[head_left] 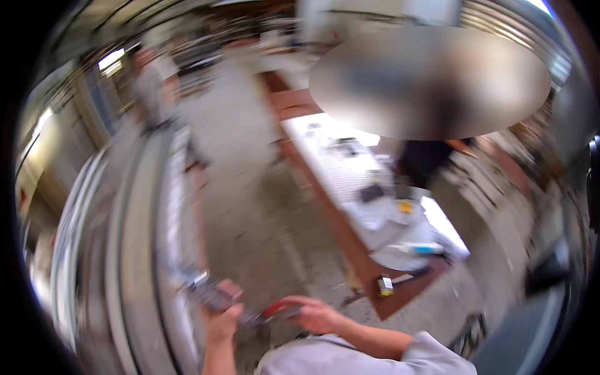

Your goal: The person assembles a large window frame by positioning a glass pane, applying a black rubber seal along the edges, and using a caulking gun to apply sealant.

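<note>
My left hand point(225, 315) is closed round a dark grey, long object point(214, 297) with a shiny metal end. It is held at the lower left, beside long metal profiles point(142, 237). My right hand point(317, 315), in front of my body, has its fingers closed on a red-handled tool point(275, 308) that points toward the left hand. Motion smears both objects, so their exact kinds do not show. Whether the two touch each other I cannot make out.
A brown-topped table point(400, 303) bears white sheets point(331, 156), a white tube with a blue band point(419, 249) and a yellow-black tape measure point(385, 285). One person point(153, 87) stands at far left; another, blurred over, is behind the table. Concrete floor point(250, 206) lies between.
</note>
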Demonstrator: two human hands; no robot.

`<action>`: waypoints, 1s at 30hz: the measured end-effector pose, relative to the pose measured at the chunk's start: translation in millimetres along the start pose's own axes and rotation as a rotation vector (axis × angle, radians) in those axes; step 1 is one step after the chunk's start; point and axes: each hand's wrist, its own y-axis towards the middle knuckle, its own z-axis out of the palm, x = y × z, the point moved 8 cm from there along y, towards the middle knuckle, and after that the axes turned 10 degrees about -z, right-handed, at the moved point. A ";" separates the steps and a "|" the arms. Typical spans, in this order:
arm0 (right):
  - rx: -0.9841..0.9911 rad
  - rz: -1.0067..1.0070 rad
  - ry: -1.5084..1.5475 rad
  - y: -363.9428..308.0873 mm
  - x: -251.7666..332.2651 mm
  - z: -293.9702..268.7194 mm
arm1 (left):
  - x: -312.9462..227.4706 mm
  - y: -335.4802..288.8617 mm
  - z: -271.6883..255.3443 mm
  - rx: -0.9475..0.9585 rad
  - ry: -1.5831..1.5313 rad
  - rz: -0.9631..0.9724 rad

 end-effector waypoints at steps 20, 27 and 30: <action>0.348 -0.276 -0.074 -15.0 147.5 144.5 | -1.1 18.6 101.6 0.184 -0.484 -0.373; 0.342 -0.342 -0.112 -4.8 176.4 120.4 | 31.4 31.1 121.2 0.048 -0.440 -0.456; 0.266 -0.344 -0.229 21.9 177.4 104.5 | 32.2 52.1 105.5 0.097 -0.433 -0.342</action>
